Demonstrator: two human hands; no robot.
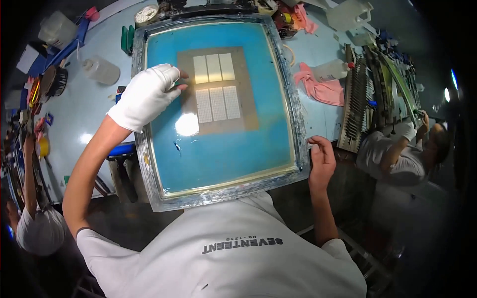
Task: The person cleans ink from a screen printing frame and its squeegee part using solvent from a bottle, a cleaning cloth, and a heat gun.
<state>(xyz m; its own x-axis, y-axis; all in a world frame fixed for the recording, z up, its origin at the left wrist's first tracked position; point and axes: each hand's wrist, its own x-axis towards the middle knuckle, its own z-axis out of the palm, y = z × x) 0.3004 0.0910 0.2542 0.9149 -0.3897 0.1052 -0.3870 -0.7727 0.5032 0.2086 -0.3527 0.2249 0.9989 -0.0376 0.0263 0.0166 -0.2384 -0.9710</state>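
A white-gloved left hand [147,96] pressed curled fingers on the blue mesh of a metal-framed printing screen [218,149] lying on the table, while the bare right hand [322,161] gripped its right frame edge.

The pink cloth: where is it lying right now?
In the head view, the pink cloth lies on the pale blue table, right of the screen frame, beside a white squeeze bottle.
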